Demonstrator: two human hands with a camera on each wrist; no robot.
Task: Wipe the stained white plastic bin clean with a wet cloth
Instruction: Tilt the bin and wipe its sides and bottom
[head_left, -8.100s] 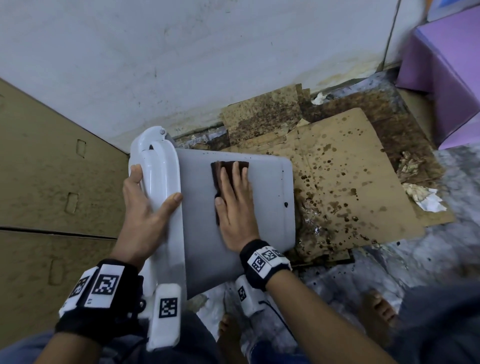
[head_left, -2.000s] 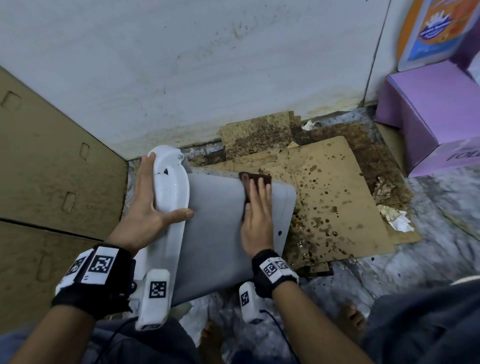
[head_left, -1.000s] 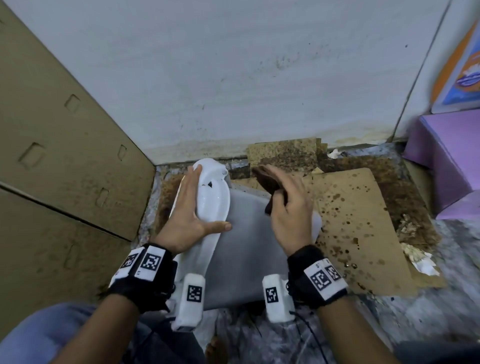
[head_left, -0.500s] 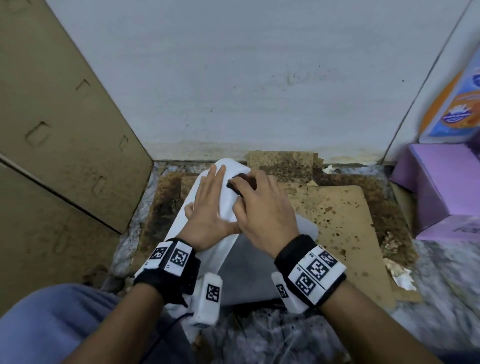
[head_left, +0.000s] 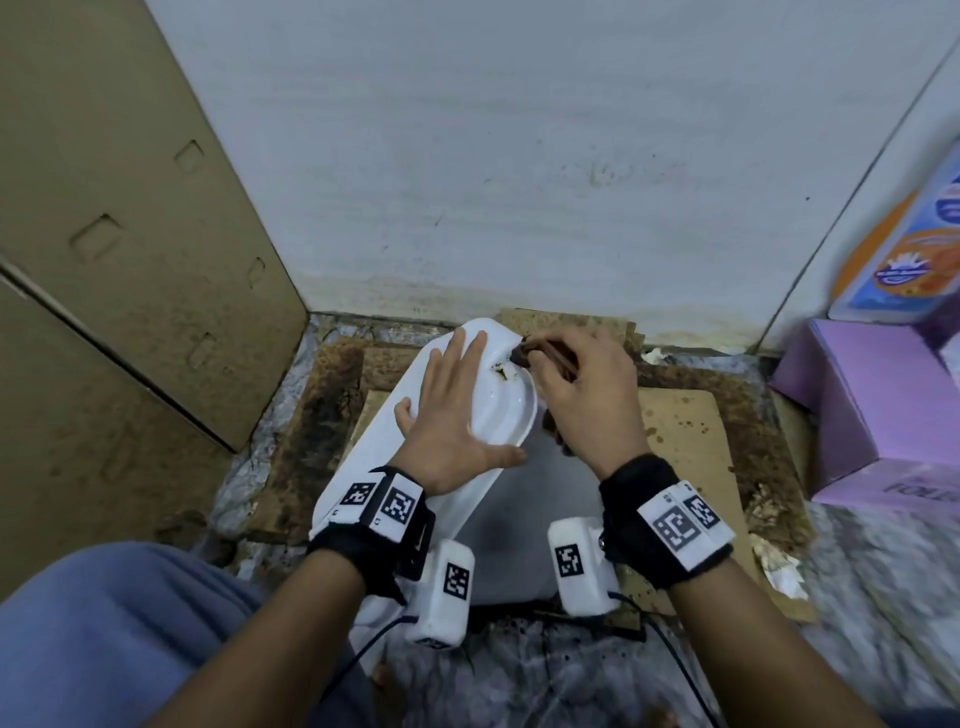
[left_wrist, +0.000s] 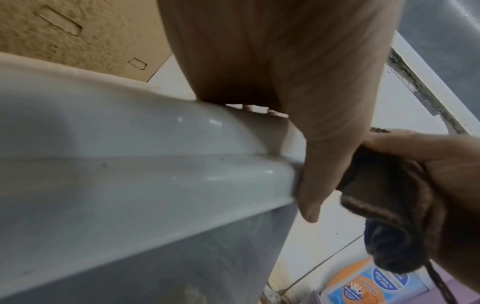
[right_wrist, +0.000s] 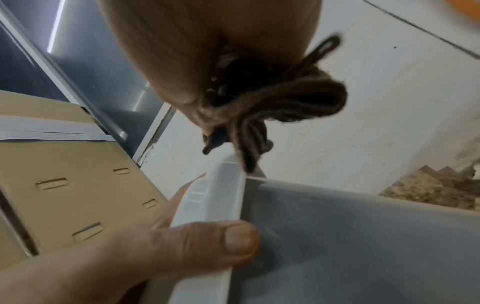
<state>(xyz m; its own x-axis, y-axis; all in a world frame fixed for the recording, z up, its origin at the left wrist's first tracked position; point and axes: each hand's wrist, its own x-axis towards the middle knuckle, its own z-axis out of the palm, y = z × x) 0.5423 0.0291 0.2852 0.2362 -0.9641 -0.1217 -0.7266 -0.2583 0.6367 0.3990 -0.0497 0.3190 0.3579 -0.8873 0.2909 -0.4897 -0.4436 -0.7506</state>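
One bin (head_left: 498, 405), white lid over grey body, lies tipped on stained cardboard (head_left: 691, 441) on the floor by the wall; we can't see inside it. Our left hand (head_left: 452, 415) lies flat on the lid, fingers straight, thumb hooked over the rim. Our right hand (head_left: 587, 395) clutches one bunched brown cloth (head_left: 540, 353) at the lid's far corner, beside a brown stain (head_left: 503, 370). Right wrist view shows the cloth's tip touching the lid edge; the head view hides that. Two purple boxes (head_left: 883, 400) at right, probably.
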